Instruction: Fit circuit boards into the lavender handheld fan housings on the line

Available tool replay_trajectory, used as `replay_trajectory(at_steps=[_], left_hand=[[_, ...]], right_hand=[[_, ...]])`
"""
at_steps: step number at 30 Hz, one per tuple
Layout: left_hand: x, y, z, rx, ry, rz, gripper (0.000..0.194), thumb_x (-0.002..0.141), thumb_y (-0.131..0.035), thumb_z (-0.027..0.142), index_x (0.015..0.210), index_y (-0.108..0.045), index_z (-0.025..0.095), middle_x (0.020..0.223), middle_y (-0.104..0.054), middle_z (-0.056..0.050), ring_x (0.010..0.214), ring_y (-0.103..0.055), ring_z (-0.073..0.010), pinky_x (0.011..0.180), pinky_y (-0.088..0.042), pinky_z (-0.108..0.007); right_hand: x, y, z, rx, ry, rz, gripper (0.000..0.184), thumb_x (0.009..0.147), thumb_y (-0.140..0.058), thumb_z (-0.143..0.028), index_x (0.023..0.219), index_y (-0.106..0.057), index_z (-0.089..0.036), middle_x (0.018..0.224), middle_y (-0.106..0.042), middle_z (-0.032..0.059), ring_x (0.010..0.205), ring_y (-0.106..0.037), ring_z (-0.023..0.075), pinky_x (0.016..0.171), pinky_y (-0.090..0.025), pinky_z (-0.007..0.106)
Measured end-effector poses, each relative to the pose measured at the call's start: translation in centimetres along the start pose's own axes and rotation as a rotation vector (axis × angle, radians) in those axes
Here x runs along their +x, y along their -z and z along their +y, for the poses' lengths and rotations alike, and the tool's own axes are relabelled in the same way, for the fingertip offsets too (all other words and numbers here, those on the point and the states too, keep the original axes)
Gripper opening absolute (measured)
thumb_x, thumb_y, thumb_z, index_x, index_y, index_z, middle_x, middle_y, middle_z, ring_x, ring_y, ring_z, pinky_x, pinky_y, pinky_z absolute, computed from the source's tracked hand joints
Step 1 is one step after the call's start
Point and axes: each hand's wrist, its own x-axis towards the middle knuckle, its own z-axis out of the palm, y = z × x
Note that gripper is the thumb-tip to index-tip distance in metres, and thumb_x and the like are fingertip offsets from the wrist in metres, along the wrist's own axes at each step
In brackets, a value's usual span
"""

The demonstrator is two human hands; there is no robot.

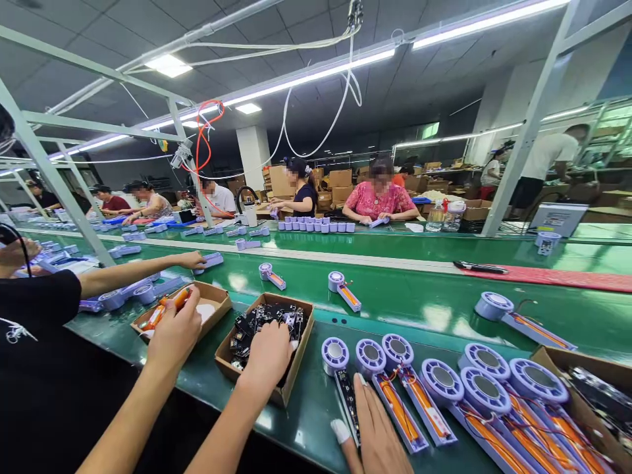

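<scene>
My left hand (pixel 266 355) reaches into a cardboard box (pixel 296 382) of small black circuit boards (pixel 247 326). Its fingers curl down into the pile, and what they hold is hidden. My right hand (pixel 378 431) lies flat and open on the green bench at the bottom, with a white cot on the thumb. It rests beside the handle of a lilac hand fan (pixel 340 375) that has a dark board in it. Several more fan bodies (pixel 444 388) with orange batteries lie in a row to the right.
A person in a black shirt (pixel 44 368) on my left holds an orange battery (pixel 170 304) over a second box (pixel 217 306) and stretches the other arm across the green belt (pixel 419 299). Another box (pixel 567 368) sits at the right. Workers sit along the far side.
</scene>
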Motion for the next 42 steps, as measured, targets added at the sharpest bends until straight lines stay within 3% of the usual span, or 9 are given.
replay_trajectory(at_steps=[3, 8, 14, 19, 25, 30, 34, 37, 42], left_hand=[[0.8, 0.8, -0.1, 0.174, -0.016, -0.026, 0.022, 0.081, -0.054, 0.004, 0.065, -0.063, 0.016, 0.08, -0.067, -0.011, 0.092, -0.064, -0.0292, 0.084, -0.043, -0.039], [2.9, 1.7, -1.6, 0.325, -0.024, 0.014, 0.028, 0.096, -0.039, 0.019, 0.095, -0.067, 0.017, 0.094, -0.066, -0.01, 0.092, -0.064, -0.0242, 0.078, -0.046, -0.035], [4.9, -1.4, -2.9, 0.378, -0.046, -0.128, 0.024, 0.09, -0.062, 0.034, 0.105, -0.064, 0.016, 0.111, -0.066, -0.006, 0.103, -0.062, -0.0217, 0.091, -0.049, -0.044], [6.5, -2.7, -1.5, 0.295, 0.072, -0.162, 0.032, 0.092, -0.06, 0.034, 0.118, -0.059, 0.016, 0.119, -0.063, -0.008, 0.101, -0.064, -0.0219, 0.086, -0.054, -0.044], [7.2, -0.3, 0.2, 0.003, 0.086, -0.099, 0.027, 0.092, -0.061, 0.033, 0.113, -0.061, 0.016, 0.111, -0.066, -0.006, 0.093, -0.066, -0.0193, 0.08, -0.056, -0.038], [5.2, 2.7, -0.1, -0.332, 0.011, 0.164, 0.031, 0.089, -0.06, 0.043, 0.097, -0.065, 0.013, 0.094, -0.072, -0.005, 0.085, -0.067, -0.0187, 0.076, -0.053, -0.031], [2.3, 1.7, -0.4, -0.531, -0.018, 0.279, 0.04, 0.084, -0.058, 0.051, 0.1, -0.064, 0.015, 0.091, -0.074, -0.006, 0.09, -0.069, -0.0224, 0.079, -0.051, -0.03], [-1.0, -1.3, 0.6, -0.734, -0.013, 0.173, 0.037, 0.078, -0.067, 0.047, 0.1, -0.066, 0.018, 0.095, -0.075, -0.007, 0.092, -0.069, -0.0236, 0.085, -0.051, -0.032], [-7.5, -5.6, 3.9, -1.108, 0.091, -0.202, 0.037, 0.074, -0.074, 0.045, 0.099, -0.066, 0.02, 0.085, -0.074, -0.006, 0.079, -0.069, -0.023, 0.073, -0.052, -0.029]], right_hand=[[-0.4, 0.6, 0.7, 0.125, -0.04, -0.007, 0.055, 0.098, -0.039, -0.025, 0.151, -0.026, -0.018, 0.139, -0.054, 0.0117, 0.125, -0.054, 0.0285, 0.099, -0.05, 0.039], [-0.8, 1.8, 1.8, 0.318, -0.142, 0.0, 0.041, 0.099, -0.037, -0.028, 0.139, -0.045, -0.023, 0.127, -0.063, 0.0076, 0.115, -0.063, 0.0237, 0.092, -0.053, 0.032], [-0.5, 2.6, 2.3, 0.399, -0.214, 0.034, 0.037, 0.098, -0.043, -0.035, 0.131, -0.055, -0.025, 0.114, -0.07, 0.006, 0.103, -0.068, 0.0245, 0.084, -0.057, 0.031], [-0.2, 2.7, 1.9, 0.402, -0.17, 0.06, 0.034, 0.097, -0.044, -0.035, 0.126, -0.058, -0.024, 0.109, -0.071, 0.0065, 0.098, -0.07, 0.0239, 0.084, -0.057, 0.032], [-0.1, 4.1, 1.8, 0.36, -0.105, 0.136, 0.029, 0.097, -0.043, -0.033, 0.117, -0.062, -0.024, 0.104, -0.072, 0.0056, 0.093, -0.071, 0.0225, 0.081, -0.058, 0.03], [2.0, 8.1, 2.9, 0.175, 0.009, 0.215, 0.026, 0.097, -0.041, -0.026, 0.113, -0.061, -0.023, 0.097, -0.07, 0.0068, 0.088, -0.069, 0.0224, 0.077, -0.058, 0.033], [4.5, 9.3, 2.6, -0.075, 0.041, 0.036, 0.027, 0.087, -0.044, -0.01, 0.106, -0.06, -0.021, 0.093, -0.068, 0.008, 0.084, -0.067, 0.024, 0.071, -0.058, 0.035], [5.4, 8.2, 2.3, -0.252, -0.045, -0.148, 0.03, 0.079, -0.053, -0.004, 0.103, -0.062, -0.019, 0.092, -0.065, 0.0095, 0.083, -0.066, 0.0271, 0.071, -0.057, 0.039], [5.4, 7.6, 2.5, -0.248, -0.183, -0.406, 0.04, 0.086, -0.044, -0.002, 0.115, -0.062, -0.023, 0.103, -0.065, 0.008, 0.085, -0.068, 0.0222, 0.067, -0.056, 0.031]])
